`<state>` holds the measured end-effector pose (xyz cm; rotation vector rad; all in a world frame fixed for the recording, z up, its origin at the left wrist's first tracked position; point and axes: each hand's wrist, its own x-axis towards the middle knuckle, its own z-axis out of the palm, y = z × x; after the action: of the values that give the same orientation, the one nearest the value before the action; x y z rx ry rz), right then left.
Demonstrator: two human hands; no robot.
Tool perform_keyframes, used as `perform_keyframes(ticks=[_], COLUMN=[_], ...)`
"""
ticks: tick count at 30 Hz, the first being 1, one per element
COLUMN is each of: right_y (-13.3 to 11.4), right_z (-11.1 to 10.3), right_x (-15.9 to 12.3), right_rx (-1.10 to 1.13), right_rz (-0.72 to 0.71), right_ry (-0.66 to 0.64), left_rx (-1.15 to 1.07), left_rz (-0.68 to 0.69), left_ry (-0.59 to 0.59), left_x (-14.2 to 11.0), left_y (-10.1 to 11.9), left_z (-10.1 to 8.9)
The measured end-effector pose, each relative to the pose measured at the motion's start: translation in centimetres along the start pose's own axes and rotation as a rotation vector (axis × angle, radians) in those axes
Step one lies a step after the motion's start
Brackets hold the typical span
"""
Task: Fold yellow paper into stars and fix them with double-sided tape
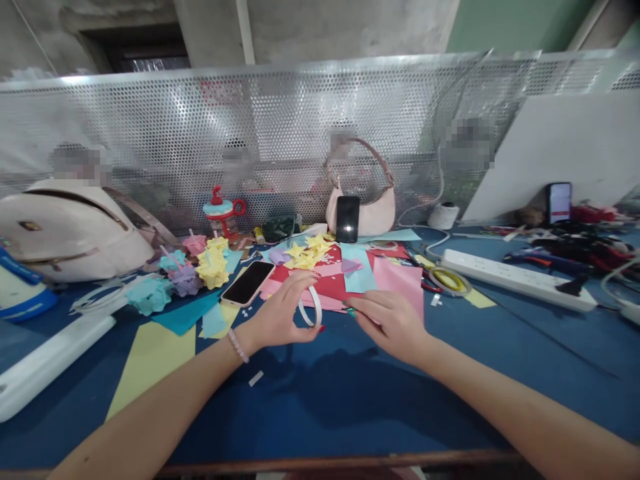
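Left hand [285, 310] grips a white ring [318, 305]; right hand [390, 320] just beside

Thumb and fingers of the left hand hold the white ring upright by its edges, over a blue table [240, 427] and near pink paper [403, 283]. Fingers of the right hand are drawn together; whether they pinch anything, I cannot tell. Too firm a squeeze might bend the thin ring; too slack a hold could let it slip onto the papers. A phone [247, 283] lies flat beside the left hand, where a sideways sweep might nudge it. The left forearm [170, 393] overlaps a pale yellow sheet [145, 363], which could drag or crease under its weight.
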<state>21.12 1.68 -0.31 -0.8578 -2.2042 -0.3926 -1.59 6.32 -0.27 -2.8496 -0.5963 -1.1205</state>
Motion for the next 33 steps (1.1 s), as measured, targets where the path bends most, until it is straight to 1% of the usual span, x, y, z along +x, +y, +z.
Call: perform_keyframes(ticks=[6, 12, 26, 33], right_y=[-0.29, -0.19, -0.36, -0.31], right_z=[-0.17, -0.24, -0.51, -0.75], right_x=[0.17, 0.07, 0.35, 0.44], right_rx=[-0.086, -0.121, -0.225, -0.255], right_rz=[-0.042, -0.032, -0.051, -0.05], right_ry=[0.025, 0.017, 0.008, -0.006], left_rx=[0.022, 0.054, 0.085, 0.111], left_rz=[0.022, 0.031, -0.004, -0.01], left_ry=[-0.038, -0.02, -0.084, -0.088], left_x=[0.19, 0.28, 0.04, -0.08], left_y=[0.16, 0.3, 0.05, -0.09], left_z=[-0.13, -0.24, -0.18, -0.19])
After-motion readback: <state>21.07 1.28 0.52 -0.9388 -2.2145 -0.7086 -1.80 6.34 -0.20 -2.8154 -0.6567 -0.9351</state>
